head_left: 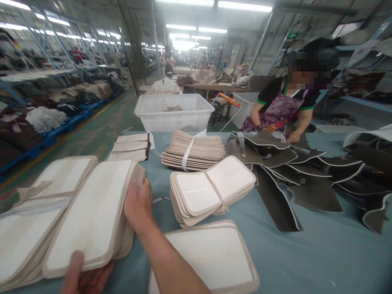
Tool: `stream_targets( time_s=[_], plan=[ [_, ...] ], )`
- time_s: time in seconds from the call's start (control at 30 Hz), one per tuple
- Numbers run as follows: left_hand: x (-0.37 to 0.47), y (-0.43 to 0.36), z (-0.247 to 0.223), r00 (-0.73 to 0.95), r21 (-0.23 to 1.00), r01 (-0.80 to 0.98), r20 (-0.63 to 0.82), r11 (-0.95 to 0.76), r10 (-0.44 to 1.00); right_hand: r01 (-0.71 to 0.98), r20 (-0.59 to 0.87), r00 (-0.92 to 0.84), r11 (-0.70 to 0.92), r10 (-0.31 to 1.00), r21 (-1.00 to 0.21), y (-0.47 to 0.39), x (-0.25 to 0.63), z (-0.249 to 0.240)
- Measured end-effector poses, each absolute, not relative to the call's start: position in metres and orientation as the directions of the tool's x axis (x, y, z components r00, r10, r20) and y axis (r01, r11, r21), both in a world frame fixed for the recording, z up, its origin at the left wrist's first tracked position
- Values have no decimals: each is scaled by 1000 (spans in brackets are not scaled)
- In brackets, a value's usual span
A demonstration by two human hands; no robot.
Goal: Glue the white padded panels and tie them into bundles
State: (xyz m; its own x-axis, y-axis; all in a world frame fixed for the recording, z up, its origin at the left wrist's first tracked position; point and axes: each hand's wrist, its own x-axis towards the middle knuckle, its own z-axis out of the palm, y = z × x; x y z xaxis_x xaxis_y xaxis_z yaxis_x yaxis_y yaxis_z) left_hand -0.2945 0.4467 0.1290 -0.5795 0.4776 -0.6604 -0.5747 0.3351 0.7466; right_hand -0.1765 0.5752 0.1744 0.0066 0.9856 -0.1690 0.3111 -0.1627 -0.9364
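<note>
A thick stack of white panels with beige edges (92, 212) lies at the left of the table. My left hand (87, 273) grips its near end, thumb on top and fingers underneath. Against the right side of that stack rests my right hand (139, 202), its fingers along the panel edges. Farther left is another stack tied with a strip (61, 175). Right of my right hand sits a smaller tied stack (199, 192), with a strapped pile of beige pieces (196, 151) behind it. Nearest me, a white panel (211, 257) lies partly behind my right forearm.
Dark pieces with white edges (315, 183) spread over the right of the blue-green table (330, 261). Across it a person in a purple apron (281, 106) handles them. Behind stands a white bin (174, 118). Small beige pieces (130, 147) lie at the far edge.
</note>
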Motion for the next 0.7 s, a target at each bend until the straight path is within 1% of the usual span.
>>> stream_targets(
  time_s=[0.03, 0.07, 0.13, 0.27, 0.47, 0.6, 0.7],
  plan=[
    [-293, 447, 130, -584, 764, -550, -641, 338, 498, 254, -225, 3, -219, 974, -942, 559, -180, 170],
    [-290, 447, 132, -587, 780, -525, -622, 340, 518, 229, -249, -15, -239, 968, -944, 545, -184, 166],
    [-286, 447, 138, -579, 780, -515, -623, 357, 526, 214, -285, -60, -267, 957, -940, 524, -192, 159],
    [-285, 445, 146, -561, 733, -558, -679, 390, 473, 199, -300, -94, -277, 949, -940, 505, -200, 154],
    [-288, 440, 150, -525, 751, -529, -655, 395, 543, 154, -354, -134, -333, 926, -930, 496, -197, 150],
    [-281, 444, 158, -521, 732, -576, -672, 365, 526, 167, -368, -158, -343, 916, -924, 492, -196, 147],
    [-282, 448, 157, -529, 732, -570, -674, 373, 516, 189, -367, -169, -335, 915, -923, 491, -196, 146]
  ],
)
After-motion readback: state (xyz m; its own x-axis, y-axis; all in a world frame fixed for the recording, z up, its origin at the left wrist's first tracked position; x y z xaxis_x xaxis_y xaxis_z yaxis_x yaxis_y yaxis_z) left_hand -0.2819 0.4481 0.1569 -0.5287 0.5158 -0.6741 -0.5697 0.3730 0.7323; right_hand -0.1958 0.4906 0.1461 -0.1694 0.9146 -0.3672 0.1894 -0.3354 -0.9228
